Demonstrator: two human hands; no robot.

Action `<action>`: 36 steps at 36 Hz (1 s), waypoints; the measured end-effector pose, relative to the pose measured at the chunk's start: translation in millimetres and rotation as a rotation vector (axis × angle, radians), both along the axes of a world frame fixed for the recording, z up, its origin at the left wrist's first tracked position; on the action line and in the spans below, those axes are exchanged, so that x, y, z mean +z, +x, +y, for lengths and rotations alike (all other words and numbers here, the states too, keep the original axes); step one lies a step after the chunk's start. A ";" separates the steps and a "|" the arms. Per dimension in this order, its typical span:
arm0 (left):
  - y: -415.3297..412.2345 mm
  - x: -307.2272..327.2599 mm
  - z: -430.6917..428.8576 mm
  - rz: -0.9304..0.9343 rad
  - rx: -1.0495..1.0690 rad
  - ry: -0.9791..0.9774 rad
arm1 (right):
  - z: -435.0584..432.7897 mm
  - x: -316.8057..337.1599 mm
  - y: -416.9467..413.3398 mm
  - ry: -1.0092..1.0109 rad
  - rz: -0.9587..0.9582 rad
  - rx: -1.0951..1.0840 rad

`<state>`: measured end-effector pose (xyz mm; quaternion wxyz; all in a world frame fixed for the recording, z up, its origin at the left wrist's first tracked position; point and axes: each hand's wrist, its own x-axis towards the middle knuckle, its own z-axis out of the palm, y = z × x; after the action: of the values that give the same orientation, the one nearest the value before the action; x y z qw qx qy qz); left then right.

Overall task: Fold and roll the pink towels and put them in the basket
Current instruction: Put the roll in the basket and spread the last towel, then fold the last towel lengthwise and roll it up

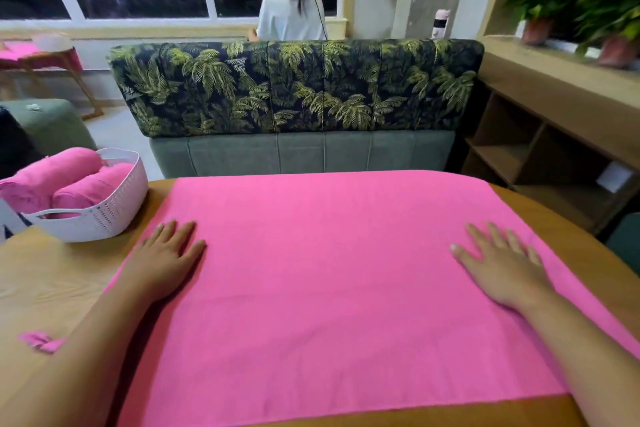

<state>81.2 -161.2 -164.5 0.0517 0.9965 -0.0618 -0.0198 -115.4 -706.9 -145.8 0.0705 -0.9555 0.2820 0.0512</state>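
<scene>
A large pink towel [329,281] lies spread flat across the wooden table [45,284]. My left hand [166,256] rests palm down on the towel's left part, fingers straight. On the towel's right part my right hand [502,263] presses flat with fingers spread. A white plastic basket [104,215] stands at the table's far left corner. Two rolled pink towels [62,180] lie inside it, sticking out over its left side.
A small scrap of pink cloth [41,341] lies on the table near my left forearm. A sofa with a palm-leaf back [294,87] stands just beyond the table. Wooden shelves [540,149] are on the right. A person [294,10] stands behind the sofa.
</scene>
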 end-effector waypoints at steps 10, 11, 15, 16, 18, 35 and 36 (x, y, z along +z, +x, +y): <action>-92.0 1.2 -67.6 0.044 -0.213 -0.069 | 59.7 -1.4 -32.6 0.029 -0.004 0.195; -98.7 -0.2 -62.2 0.041 -0.210 -0.061 | 57.7 -4.1 -39.4 0.023 0.000 0.201; -118.3 0.1 -21.6 0.014 -0.140 -0.037 | 37.3 -2.1 -72.2 0.024 0.007 0.158; -124.7 1.0 -12.9 0.004 -0.116 -0.030 | 33.6 -1.2 -80.6 0.022 0.006 0.146; -137.0 1.6 1.9 0.007 -0.073 -0.030 | 29.6 0.1 -94.9 0.025 0.006 0.135; -199.7 17.4 -20.3 -0.309 -0.274 -0.301 | 57.1 12.5 -137.8 0.038 -0.008 0.363; -206.5 18.7 -38.4 -0.262 -0.366 -0.331 | 66.6 12.9 -135.2 0.090 -0.028 0.469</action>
<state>-125.3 -199.6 -145.8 0.2010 0.9409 -0.2492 0.1107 -250.6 -640.3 -132.9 0.1031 -0.9913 0.0486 0.0655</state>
